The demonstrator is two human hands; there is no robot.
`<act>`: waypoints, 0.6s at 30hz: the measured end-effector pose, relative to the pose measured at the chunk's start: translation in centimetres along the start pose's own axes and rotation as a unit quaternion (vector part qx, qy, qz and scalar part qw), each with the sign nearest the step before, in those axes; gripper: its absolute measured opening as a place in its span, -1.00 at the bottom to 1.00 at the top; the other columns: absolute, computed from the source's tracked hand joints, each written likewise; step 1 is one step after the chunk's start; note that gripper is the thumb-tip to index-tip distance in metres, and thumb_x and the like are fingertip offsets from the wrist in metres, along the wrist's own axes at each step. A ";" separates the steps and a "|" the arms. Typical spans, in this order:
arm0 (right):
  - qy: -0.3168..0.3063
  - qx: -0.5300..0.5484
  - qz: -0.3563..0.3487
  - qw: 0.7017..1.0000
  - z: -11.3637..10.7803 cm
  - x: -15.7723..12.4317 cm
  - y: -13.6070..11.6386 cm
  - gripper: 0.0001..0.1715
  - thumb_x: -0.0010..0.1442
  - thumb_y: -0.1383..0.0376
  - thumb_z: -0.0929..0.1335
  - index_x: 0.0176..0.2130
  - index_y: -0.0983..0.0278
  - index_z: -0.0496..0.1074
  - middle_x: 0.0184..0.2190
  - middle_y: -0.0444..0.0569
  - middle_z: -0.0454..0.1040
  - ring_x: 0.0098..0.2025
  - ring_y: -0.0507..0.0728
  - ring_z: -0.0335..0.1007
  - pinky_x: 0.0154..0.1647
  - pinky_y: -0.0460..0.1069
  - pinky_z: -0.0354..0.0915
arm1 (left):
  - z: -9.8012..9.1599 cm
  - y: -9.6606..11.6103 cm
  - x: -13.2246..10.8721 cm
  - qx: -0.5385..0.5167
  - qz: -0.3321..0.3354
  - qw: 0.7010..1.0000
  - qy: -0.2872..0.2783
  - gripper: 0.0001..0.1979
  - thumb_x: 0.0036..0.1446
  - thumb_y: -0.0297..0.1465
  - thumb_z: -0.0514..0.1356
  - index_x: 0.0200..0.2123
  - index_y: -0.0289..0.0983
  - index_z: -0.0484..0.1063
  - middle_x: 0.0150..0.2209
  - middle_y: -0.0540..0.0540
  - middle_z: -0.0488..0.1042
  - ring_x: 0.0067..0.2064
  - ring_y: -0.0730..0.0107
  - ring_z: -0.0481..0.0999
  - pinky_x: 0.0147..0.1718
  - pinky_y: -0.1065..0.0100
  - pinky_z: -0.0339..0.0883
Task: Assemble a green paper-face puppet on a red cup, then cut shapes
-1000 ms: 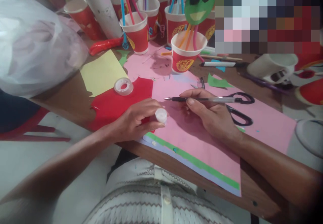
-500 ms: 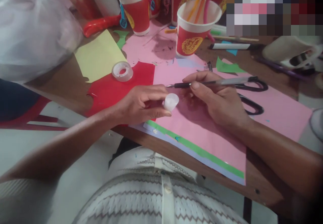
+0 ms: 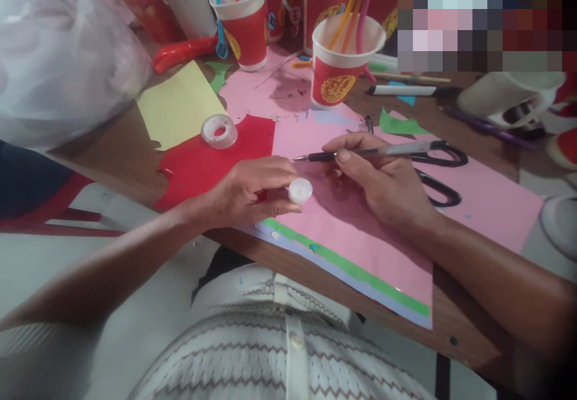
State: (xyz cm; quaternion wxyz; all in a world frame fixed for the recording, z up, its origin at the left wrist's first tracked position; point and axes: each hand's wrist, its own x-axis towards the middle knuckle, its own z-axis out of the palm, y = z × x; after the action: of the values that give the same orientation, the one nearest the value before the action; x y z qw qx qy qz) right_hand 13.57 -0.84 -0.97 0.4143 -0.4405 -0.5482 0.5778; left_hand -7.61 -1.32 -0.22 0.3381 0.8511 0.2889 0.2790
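My left hand (image 3: 246,192) is closed around a small white plastic cap (image 3: 300,190), held between thumb and fingers just above the pink paper sheet (image 3: 360,231). My right hand (image 3: 383,183) pinches a black-and-silver pen (image 3: 360,154) that lies almost level, tip pointing left above the cap. The pink sheet lies on a green and a pale blue sheet at the table's near edge.
Black scissors (image 3: 439,171) lie behind my right hand. A tape roll (image 3: 219,131) sits on red paper (image 3: 202,162), with yellow paper (image 3: 178,105) beyond. Red paper cups with straws (image 3: 336,66) stand at the back, a marker (image 3: 401,90) and a white plastic bag (image 3: 58,57) nearby.
The view shifted downward and back slightly. My left hand turned the white cap, tilting it and then bringing its round face up again. The pen stayed in my right hand.
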 end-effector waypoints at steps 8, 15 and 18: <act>0.000 0.051 0.010 0.999 -0.1 0.1 -0.1 -0.90 0.18 0.27 0.34 -0.26 0.23 0.43 -0.50 -0.15 0.50 -0.49 0.02 0.37 -0.51 -0.08 0.30 | -0.3 -0.1 0.3 0.010 0.019 1.000 -0.021 -0.90 0.11 -0.36 0.18 -0.30 -0.26 0.43 -0.33 -0.15 0.50 -0.26 0.34 0.45 -0.27 0.32 0.35; 0.040 0.038 0.003 0.998 0.1 0.1 -0.6 -0.91 0.15 0.26 0.36 -0.29 0.21 0.43 -0.52 -0.18 0.50 -0.50 0.01 0.41 -0.50 -0.10 0.33 | 0.0 -0.3 0.0 -0.003 0.027 1.000 0.002 -0.85 0.10 -0.40 0.21 -0.24 -0.33 0.44 -0.31 -0.14 0.44 -0.28 0.41 0.43 -0.32 0.40 0.33; 0.058 -0.009 -0.014 0.998 -0.1 0.1 -1.2 -0.94 0.15 0.28 0.37 -0.29 0.22 0.42 -0.52 -0.18 0.50 -0.50 0.01 0.41 -0.47 -0.09 0.35 | 0.0 -0.2 0.0 0.007 0.005 1.000 -0.006 -0.85 0.10 -0.39 0.21 -0.26 -0.33 0.45 -0.38 -0.09 0.41 -0.37 0.46 0.39 -0.41 0.45 0.29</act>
State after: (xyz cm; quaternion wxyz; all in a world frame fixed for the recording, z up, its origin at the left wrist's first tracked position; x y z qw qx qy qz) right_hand 13.67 -0.64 0.20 0.4498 -0.4692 -0.5341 0.5406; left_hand -7.69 -1.19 -0.37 0.3322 0.8568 0.2843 0.2734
